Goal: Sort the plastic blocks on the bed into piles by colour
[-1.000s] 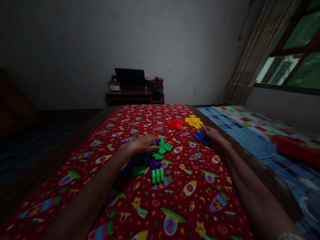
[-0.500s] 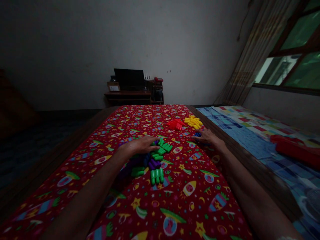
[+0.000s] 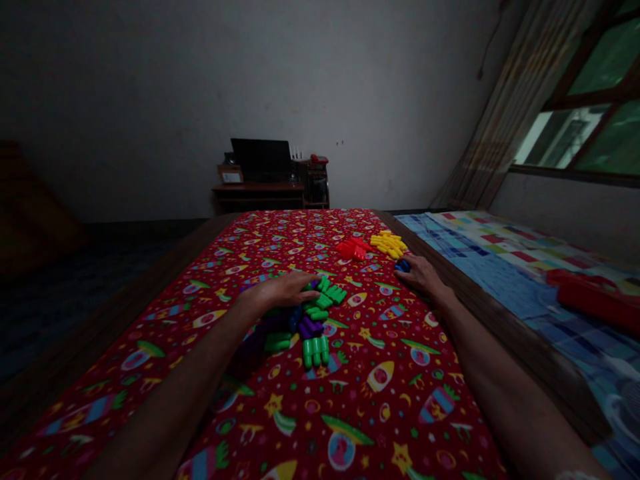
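Observation:
My left hand [image 3: 291, 289] lies over a mixed pile of plastic toy blocks with its fingers stretched out. Green blocks [image 3: 331, 291] made of joined rounded bars show past its fingertips, with purple blocks [image 3: 310, 327] and a dark blue block [image 3: 295, 320] below the palm. Part of this pile is hidden under the hand and forearm. At the table's right side, my right hand [image 3: 420, 273] has its thumb and fingers closed about small blue blocks [image 3: 403, 265]. Just beyond it are a yellow pile [image 3: 389, 244] and a red pile [image 3: 354, 249].
A red cartoon-print cloth [image 3: 350, 393] covers the table, whose brown edge [image 3: 540, 360] shows at the right. Beside it is a bed with a checked cover [image 3: 480, 260] and a red item [image 3: 595, 297]. A desk with a monitor [image 3: 263, 160] stands by the far wall.
My right hand has shifted slightly right, and its fingers have drawn in about the blue blocks, which show more clearly. My left hand stays over the pile. The view has moved slightly.

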The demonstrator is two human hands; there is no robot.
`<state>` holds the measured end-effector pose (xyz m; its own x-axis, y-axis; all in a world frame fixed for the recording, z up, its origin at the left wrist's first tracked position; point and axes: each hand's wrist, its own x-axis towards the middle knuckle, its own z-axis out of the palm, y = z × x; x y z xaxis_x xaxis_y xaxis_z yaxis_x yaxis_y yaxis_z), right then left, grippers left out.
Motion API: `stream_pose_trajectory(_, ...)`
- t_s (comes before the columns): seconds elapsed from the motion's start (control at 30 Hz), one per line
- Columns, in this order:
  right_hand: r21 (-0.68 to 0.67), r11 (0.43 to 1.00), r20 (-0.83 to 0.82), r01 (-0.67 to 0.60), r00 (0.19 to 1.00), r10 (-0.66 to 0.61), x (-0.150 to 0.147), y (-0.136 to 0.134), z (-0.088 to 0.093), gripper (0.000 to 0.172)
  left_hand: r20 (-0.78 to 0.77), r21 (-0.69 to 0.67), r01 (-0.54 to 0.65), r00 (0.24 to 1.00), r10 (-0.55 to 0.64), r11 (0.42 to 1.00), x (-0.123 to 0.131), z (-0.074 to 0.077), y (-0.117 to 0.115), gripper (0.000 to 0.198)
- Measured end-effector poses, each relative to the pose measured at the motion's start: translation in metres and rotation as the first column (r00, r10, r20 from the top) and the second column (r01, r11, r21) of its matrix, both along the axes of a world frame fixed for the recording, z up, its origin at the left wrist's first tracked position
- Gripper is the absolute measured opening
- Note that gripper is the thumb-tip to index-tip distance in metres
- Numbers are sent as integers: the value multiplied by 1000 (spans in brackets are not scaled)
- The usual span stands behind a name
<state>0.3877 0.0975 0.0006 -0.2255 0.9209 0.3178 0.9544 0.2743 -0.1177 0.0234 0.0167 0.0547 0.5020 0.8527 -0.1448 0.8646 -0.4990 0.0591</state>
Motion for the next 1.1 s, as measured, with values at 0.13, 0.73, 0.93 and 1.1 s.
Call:
stream_pose_trajectory(0.13,-38,999,11,31,999,-31,-2,-4,2,43,10,42,8,1000,-8,999,0,-1,0,43)
stream_pose_trajectory(0.73,-38,999,-247,-31,969,21,-143,40,-19,93,72,43,-22,997,19,999,-15,-5,3,42)
stream_pose_trajectory(0.93,-105,994,-286,12,957,-42,-162,72,-23,92,82,38,-20,997,17,999,-15,-8,2,39)
stream_pose_trajectory(1.1,-96,995,-301,17,952,-45,-174,84,-18,86,89,12,-49,995,48,999,-13,-6,-2,41)
